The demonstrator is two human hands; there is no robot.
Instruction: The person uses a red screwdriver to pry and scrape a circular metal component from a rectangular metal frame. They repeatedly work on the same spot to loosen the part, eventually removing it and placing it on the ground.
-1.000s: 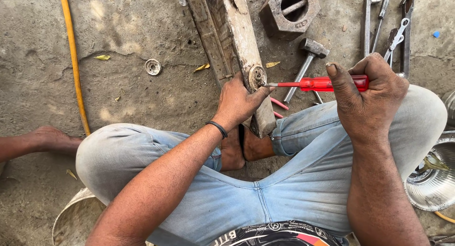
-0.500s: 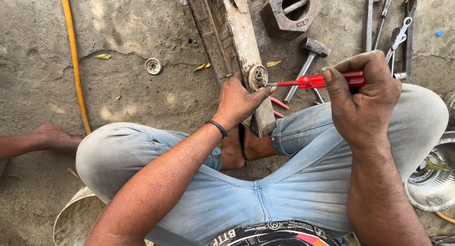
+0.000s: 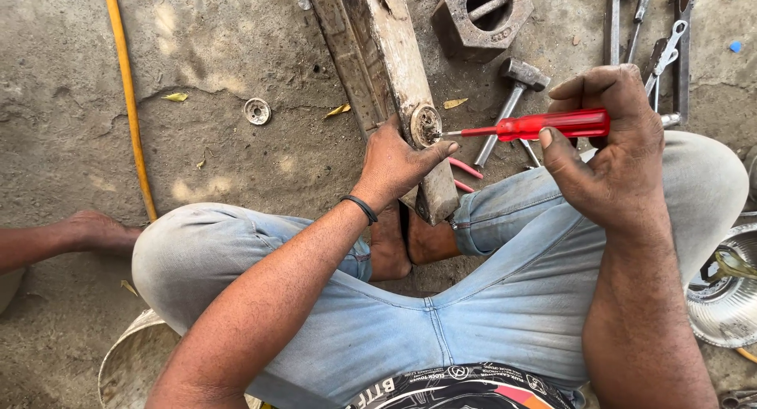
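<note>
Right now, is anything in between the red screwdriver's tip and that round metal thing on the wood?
Nothing visible. The red screwdriver in the right hand points straight at the round metal fitting; the left hand grips just below it.

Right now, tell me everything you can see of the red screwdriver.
The screwdriver has a translucent red plastic handle and a thin metal shaft with a short red collar at its base. It lies nearly level, tip pointing left and slightly down. The right hand grips the handle, its fingers curled over the top and the thumb beneath. The tip meets the centre of a round metal fitting on the wooden beam, which the left hand steadies. A hammer lies on the ground behind the shaft.
</note>
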